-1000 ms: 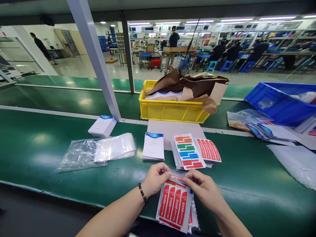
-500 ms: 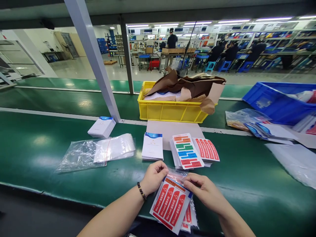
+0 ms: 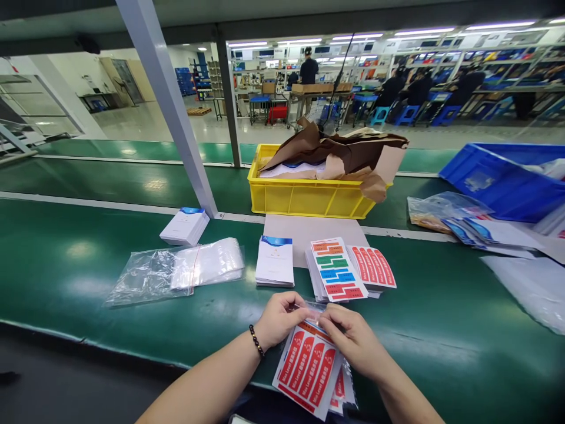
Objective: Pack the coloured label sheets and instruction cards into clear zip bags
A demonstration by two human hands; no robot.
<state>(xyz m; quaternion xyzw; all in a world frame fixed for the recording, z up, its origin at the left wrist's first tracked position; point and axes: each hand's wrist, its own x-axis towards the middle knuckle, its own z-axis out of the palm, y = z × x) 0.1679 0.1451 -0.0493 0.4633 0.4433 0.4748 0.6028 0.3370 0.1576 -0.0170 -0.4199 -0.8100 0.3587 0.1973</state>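
Note:
My left hand (image 3: 282, 318) and my right hand (image 3: 348, 333) both pinch the top of a clear plastic bag (image 3: 314, 307), close together at its opening. Below them hangs a red-and-white sticker sheet (image 3: 306, 371) printed "Max Level" and "Min Level"; whether it lies inside the bag or in front of it I cannot tell. More red-printed sheets (image 3: 339, 391) show behind it. Just beyond my hands are a stack of white booklets (image 3: 274, 262), a stack of multicoloured sticker sheets (image 3: 338, 268) and a stack of red sticker sheets (image 3: 373, 268).
Clear bags (image 3: 207, 265) lie to the left, near another booklet stack (image 3: 185, 227). A yellow bin (image 3: 309, 197) with torn brown paper stands behind. On the right are a blue bin (image 3: 494, 176) and loose booklets (image 3: 489, 232). A grey post (image 3: 172, 112) rises from the green bench.
My right hand has moved left, closer to my left hand, along the top of the bag. The sheets under my hands have shifted slightly right and down in view.

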